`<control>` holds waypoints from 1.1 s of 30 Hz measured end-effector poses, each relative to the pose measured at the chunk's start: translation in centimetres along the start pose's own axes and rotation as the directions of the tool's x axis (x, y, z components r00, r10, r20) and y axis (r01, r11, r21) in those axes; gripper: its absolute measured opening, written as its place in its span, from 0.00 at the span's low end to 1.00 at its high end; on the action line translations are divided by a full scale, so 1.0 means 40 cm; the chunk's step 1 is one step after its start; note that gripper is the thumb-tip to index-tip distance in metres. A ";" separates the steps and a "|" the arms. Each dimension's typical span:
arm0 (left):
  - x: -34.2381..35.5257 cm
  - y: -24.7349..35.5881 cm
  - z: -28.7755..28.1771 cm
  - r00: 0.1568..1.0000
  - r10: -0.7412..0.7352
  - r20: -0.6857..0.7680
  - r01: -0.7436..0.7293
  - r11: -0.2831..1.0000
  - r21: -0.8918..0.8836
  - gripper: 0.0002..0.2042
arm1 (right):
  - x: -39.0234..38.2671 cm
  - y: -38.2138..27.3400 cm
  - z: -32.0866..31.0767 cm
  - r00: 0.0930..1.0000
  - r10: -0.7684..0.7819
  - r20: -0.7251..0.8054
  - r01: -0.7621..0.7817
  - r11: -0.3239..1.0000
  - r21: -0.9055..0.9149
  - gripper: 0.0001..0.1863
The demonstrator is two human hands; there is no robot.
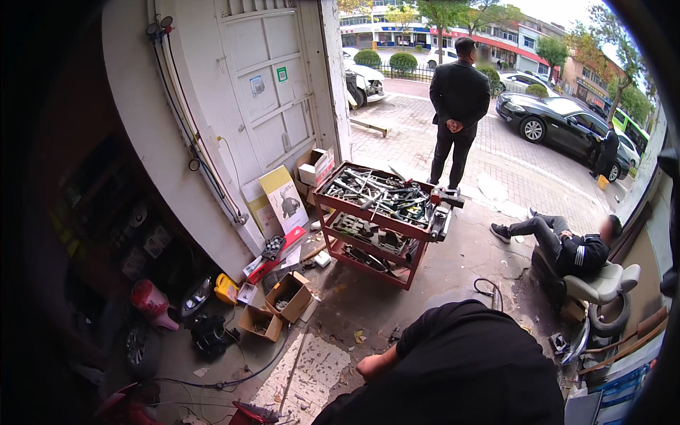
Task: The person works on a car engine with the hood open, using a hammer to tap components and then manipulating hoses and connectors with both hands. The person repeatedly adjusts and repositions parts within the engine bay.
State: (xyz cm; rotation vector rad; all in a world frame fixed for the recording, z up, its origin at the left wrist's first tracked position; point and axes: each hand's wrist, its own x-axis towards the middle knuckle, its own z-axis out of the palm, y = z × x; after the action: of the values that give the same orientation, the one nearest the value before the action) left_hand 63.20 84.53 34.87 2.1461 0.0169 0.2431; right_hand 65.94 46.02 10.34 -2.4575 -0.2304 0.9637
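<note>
A bent black sleeve (467,354) fills the lower middle. From its left end shows a small part of a hand, which I take for my right hand (377,363). It hangs over the stained floor, and its fingers are too hidden to read; nothing can be seen held in it. My left hand is out of view. Ahead of the sleeve, apart from the hand, stands a red tool cart (368,259). Wrenches and other hand tools (382,193) cover its top tray. Metal parts lie on the lower shelves, and a vise-like tool (446,202) sits at its right end.
Left of the cart are cardboard boxes (261,322), a yellow jug (226,289) and a hose (234,382). Beyond the doorway a person in dark clothes (460,92) stands. At right another person (584,248) reclines on a car seat (602,283), near a tire (610,317).
</note>
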 end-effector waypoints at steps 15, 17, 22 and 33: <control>0.117 0.210 0.732 0.627 0.166 0.761 -0.095 0.986 -0.137 0.33 | -0.514 0.320 0.262 0.853 0.520 0.045 -0.380 0.559 0.737 0.34; 0.121 0.207 0.742 0.599 0.182 0.780 -0.099 0.983 -0.153 0.33 | -0.542 0.286 0.300 0.794 0.604 0.065 -0.418 0.466 0.780 0.31; 0.119 0.196 0.751 0.544 0.189 0.817 -0.094 0.982 -0.164 0.32 | -0.627 0.217 0.378 0.756 0.654 0.015 -0.321 0.350 0.880 0.28; 0.100 0.151 0.765 0.493 0.174 0.853 -0.058 0.984 -0.167 0.29 | -0.774 0.133 0.418 0.805 0.511 0.301 -0.511 0.340 0.789 0.23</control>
State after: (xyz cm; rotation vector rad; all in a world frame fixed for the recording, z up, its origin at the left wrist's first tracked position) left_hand 72.13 56.35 24.14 1.9200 -0.7261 -0.7890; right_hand 31.74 37.73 15.49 -1.5453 0.9145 0.9705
